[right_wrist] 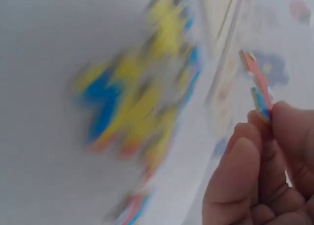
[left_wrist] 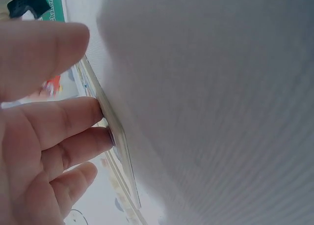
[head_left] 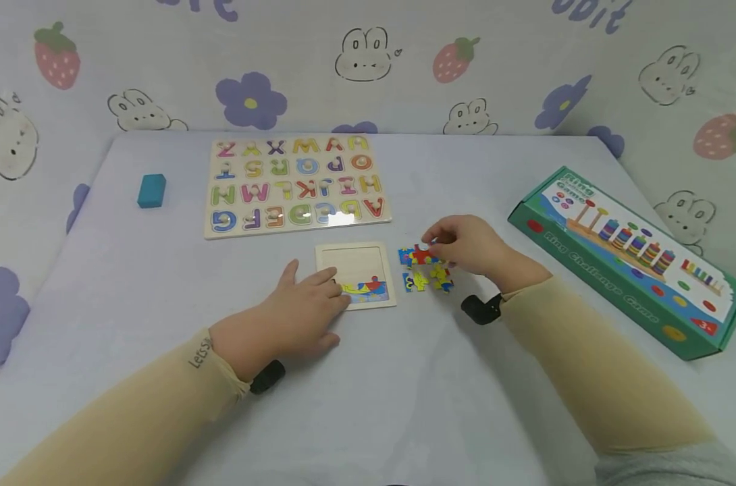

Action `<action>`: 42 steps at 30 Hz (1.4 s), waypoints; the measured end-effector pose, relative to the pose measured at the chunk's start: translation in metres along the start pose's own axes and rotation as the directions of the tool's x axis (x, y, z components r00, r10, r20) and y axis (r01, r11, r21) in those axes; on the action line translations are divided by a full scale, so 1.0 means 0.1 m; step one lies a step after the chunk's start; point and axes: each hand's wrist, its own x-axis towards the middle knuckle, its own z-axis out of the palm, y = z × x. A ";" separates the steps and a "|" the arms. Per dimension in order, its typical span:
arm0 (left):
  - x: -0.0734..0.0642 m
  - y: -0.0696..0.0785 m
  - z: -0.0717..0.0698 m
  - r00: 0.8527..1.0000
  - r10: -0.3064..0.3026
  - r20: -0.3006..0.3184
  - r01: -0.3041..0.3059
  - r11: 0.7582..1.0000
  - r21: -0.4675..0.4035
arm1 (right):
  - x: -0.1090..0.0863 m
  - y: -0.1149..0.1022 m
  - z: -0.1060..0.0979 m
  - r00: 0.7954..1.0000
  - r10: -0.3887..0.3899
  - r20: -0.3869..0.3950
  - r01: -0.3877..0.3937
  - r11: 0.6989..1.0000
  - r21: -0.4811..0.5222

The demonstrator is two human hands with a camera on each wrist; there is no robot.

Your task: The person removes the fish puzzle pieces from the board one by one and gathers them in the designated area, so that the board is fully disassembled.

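My left hand (head_left: 298, 317) rests its spread fingers on the lower left of a small wooden puzzle tray (head_left: 392, 287). Along the tray's bottom lie joined jigsaw pieces (head_left: 368, 290) in yellow, blue and red. In the left wrist view, the fingertips touch the rim of the tray (left_wrist: 120, 131). To the right of the tray, my right hand (head_left: 468, 246) pinches a red and blue jigsaw piece (right_wrist: 260, 82) between thumb and finger, held above the table. Below it are several loose pieces (head_left: 421, 280), mostly yellow and blue, which look blurred in the right wrist view.
Behind the tray lies a wooden alphabet board (head_left: 295, 189) with knobbed letters. A green ring game box (head_left: 632, 263) stands at the right, near the right forearm. At the far left sits a small teal block (head_left: 152, 190). Patterned cloth (head_left: 307, 61) hangs behind the table.
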 end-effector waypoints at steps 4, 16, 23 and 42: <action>0.00 0.00 0.01 1.000 -0.008 0.010 0.008 1.000 0.003 | -0.04 0.32 -0.12 0.996 0.083 0.037 -0.087 0.989 0.122; 0.00 -0.01 0.02 1.000 -0.018 0.012 0.018 1.000 0.002 | -0.21 0.68 -0.22 0.986 0.154 0.059 -0.160 0.980 0.116; -0.02 -0.02 0.01 1.000 -0.019 -0.001 0.019 1.000 -0.009 | -0.20 0.68 -0.17 0.986 0.162 0.027 -0.163 0.986 0.039; 0.02 0.00 0.02 1.000 0.001 0.022 -0.001 1.000 0.005 | -0.25 0.46 -0.16 0.995 0.095 -0.032 -0.100 0.972 -0.215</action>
